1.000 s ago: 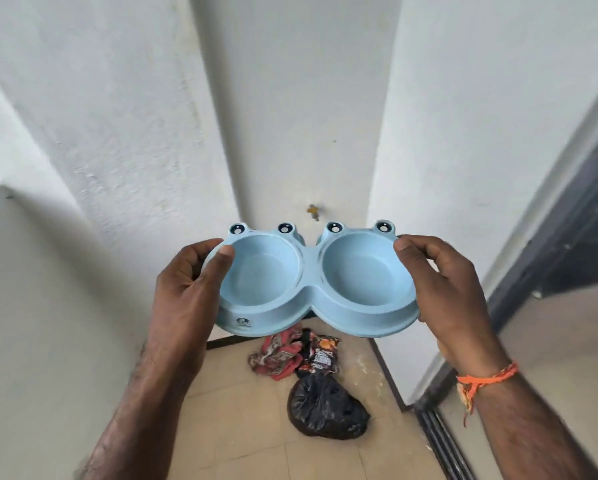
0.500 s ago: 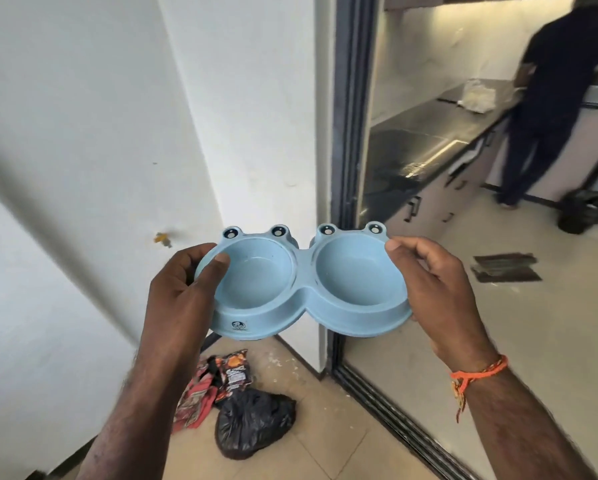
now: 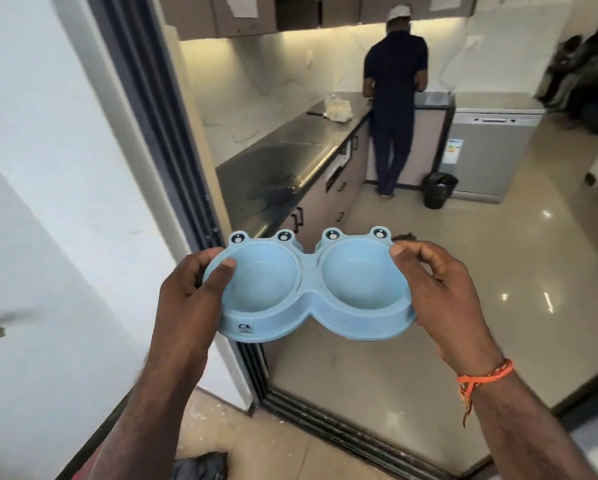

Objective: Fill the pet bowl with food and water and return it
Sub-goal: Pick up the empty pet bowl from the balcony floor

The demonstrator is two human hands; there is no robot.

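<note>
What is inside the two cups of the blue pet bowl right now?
Both cups of the bowl look empty: no food, no water visible. The left hand thumb covers a bit of the left cup's rim.

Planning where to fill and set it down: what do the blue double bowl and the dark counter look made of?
Blue double bowl: likely moulded plastic, matte, one seamless uniform piece. Dark counter: probably polished stone or similar, glossy, showing light reflections.

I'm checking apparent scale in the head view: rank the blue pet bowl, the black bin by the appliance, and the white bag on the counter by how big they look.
1. blue pet bowl, largest, though nearness inflates it.
2. black bin.
3. white bag, close to the bin, so unsure.
</note>
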